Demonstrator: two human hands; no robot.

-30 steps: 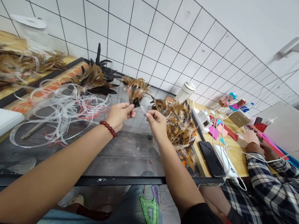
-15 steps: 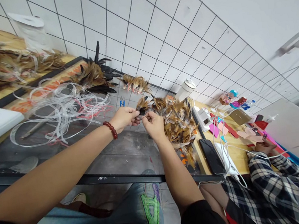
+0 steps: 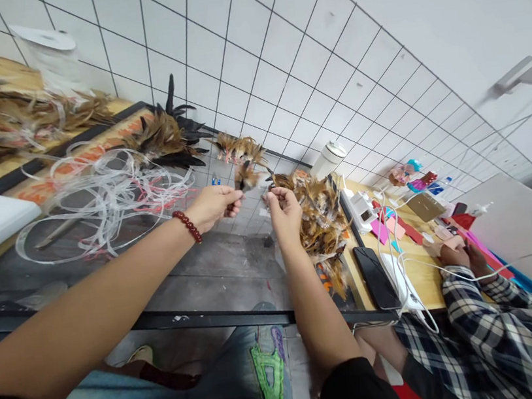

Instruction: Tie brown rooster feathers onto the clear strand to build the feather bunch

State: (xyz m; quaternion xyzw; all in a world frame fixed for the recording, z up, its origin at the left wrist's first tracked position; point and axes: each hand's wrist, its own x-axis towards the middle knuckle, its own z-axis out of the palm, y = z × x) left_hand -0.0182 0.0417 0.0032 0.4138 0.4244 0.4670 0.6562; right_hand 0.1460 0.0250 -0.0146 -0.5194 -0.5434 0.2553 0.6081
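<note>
My left hand (image 3: 215,206), a red bead bracelet at its wrist, pinches a small brown and dark feather bunch (image 3: 245,176) by its lower end. To its right my right hand (image 3: 285,213) is raised, thumb and forefinger drawn together; something small and dark may show at the fingertips, but I cannot make it out. Just beyond it lies a heap of brown feathers (image 3: 320,215). Behind the held bunch sits a short row of feather clusters (image 3: 234,148) with pinkish ends. Blue-handled snips (image 3: 215,180), partly hidden, lie beyond my left hand.
Tangled clear ribbon (image 3: 111,195) covers the left of the glassy tabletop. Behind it stand black and brown feathers (image 3: 168,134). A white bottle (image 3: 329,157), phone (image 3: 376,276) and power strip (image 3: 403,282) are at right. A person in a plaid sleeve (image 3: 474,309) handles coloured pieces there.
My hands have moved apart, the left slightly leftward and the right to the right. The feather bunch stays in my left hand and now points upward, clear of the right fingers.
</note>
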